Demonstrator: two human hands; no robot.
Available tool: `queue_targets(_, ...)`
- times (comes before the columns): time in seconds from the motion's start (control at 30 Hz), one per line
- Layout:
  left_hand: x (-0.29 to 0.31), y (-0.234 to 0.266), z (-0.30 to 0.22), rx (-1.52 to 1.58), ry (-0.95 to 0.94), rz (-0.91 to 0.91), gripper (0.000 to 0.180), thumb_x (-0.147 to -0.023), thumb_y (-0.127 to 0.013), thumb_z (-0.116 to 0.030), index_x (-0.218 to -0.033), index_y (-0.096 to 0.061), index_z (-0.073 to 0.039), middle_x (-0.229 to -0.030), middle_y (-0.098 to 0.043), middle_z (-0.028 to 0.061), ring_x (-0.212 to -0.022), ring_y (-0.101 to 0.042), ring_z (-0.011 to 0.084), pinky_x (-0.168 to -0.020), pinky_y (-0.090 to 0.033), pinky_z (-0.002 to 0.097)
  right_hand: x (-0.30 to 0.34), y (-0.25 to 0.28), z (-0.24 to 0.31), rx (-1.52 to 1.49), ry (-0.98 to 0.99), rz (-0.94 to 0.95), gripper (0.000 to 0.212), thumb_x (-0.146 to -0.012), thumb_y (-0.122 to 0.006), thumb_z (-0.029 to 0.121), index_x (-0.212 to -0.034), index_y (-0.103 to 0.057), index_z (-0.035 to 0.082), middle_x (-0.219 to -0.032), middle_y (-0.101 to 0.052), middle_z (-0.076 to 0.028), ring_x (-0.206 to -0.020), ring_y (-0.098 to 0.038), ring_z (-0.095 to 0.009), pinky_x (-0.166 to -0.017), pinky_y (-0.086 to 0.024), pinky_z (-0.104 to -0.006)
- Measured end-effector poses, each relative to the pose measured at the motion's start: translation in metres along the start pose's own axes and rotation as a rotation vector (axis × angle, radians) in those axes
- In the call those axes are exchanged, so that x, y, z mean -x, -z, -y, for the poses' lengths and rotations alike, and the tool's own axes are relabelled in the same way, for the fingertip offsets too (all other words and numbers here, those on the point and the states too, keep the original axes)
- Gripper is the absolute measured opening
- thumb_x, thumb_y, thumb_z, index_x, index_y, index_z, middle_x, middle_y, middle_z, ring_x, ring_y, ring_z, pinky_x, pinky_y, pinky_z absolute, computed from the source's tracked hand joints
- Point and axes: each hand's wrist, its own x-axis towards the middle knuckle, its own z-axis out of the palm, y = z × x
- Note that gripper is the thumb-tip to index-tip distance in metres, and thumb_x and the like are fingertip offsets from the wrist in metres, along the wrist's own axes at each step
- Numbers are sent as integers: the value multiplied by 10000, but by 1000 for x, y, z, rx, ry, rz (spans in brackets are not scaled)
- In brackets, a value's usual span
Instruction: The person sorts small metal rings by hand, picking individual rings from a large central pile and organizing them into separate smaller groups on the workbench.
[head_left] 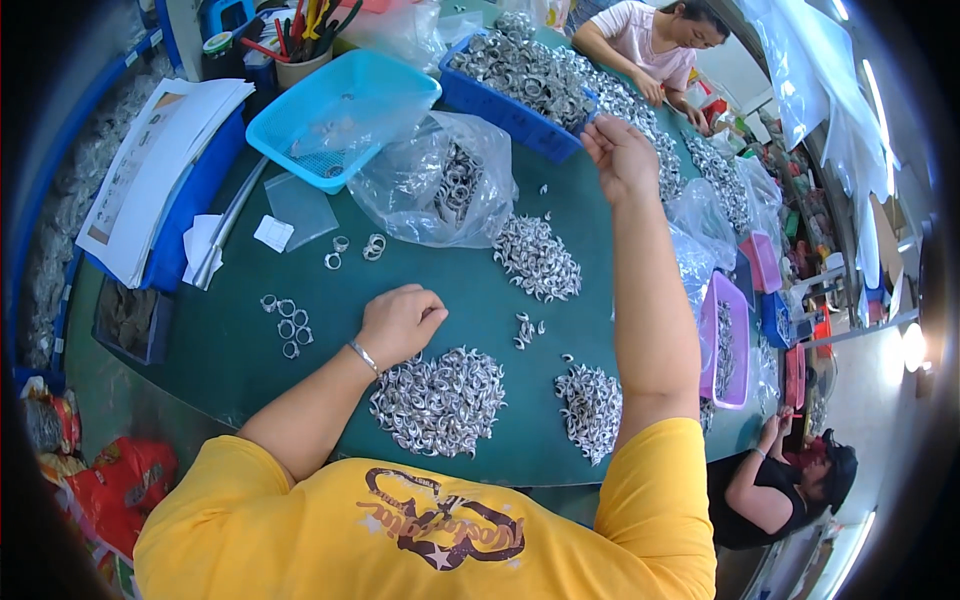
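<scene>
My left hand (402, 320) rests on the green table with its fingers curled in; whatever they may hold is hidden. Just below it lies a broad pile of small silvery crescent-shaped metal pieces (440, 402). My right hand (625, 160) is stretched far forward, fingers bent together at the near right corner of a blue tray (510, 128) heaped with metal parts. What those fingers grip is too small to tell. Left of my left hand lie several loose metal rings (287, 322). Smaller heaps of crescents (537, 258) lie between my arms and beside my right forearm.
A light blue basket (262, 128) and a clear plastic bag of rings (400, 190) stand at the far left. Papers (150, 190) lie on a blue bin nearby. Pink tubs (742, 372) line the right. One person (645, 40) works opposite, another (770, 490) at the lower right.
</scene>
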Motion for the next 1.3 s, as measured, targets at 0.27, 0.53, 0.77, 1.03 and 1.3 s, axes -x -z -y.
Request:
queue_targets(0.27,0,-10,4,-3,-47,-18,127,-845,-646,-246,-832,-686,-127,-836,-641,50,-791,-634,262,-703,-506,376,49,-85,10,98,-103,312,191,-866,-621,11,-1049,-609,-42,-899,-654,-112,-792,-662,-201,-709,-579,-297)
queue_targets(0.53,3,-8,4,35,-44,-14,141,-840,-637,-252,-806,-671,-120,-825,-627,62,-785,-625,284,-692,-501,398,75,-99,25,-39,134,378,346,-918,-535,1,-1242,-497,-113,-1167,-600,-230,-1048,-641,-287,-866,-555,-336)
queue_targets(0.77,-2,-9,4,-19,-9,-38,139,-833,-648,-246,-814,-689,-114,-810,-631,71,-758,-628,286,-657,-500,382,151,39,-40,802,114,213,145,-861,-589,-10,-970,-684,-26,-789,-673,-71,-711,-625,-118,-639,-484,-246)
queue_targets(1.03,-3,-6,4,-15,-4,23,143,-832,-653,-258,-814,-691,-122,-787,-628,48,-742,-632,264,-642,-496,391,219,83,-108,1114,123,-14,96,-798,-666,38,-883,-693,3,-879,-659,-164,-795,-652,-321,-719,-518,-378)
queue_targets(1.3,-4,-5,4,-32,-16,16,138,-847,-648,-229,-841,-693,-98,-797,-629,55,-712,-626,238,-628,-482,341,224,93,-96,1214,186,-86,117,-803,-683,108,-856,-694,4,-843,-649,-158,-782,-631,-342,-726,-509,-403)
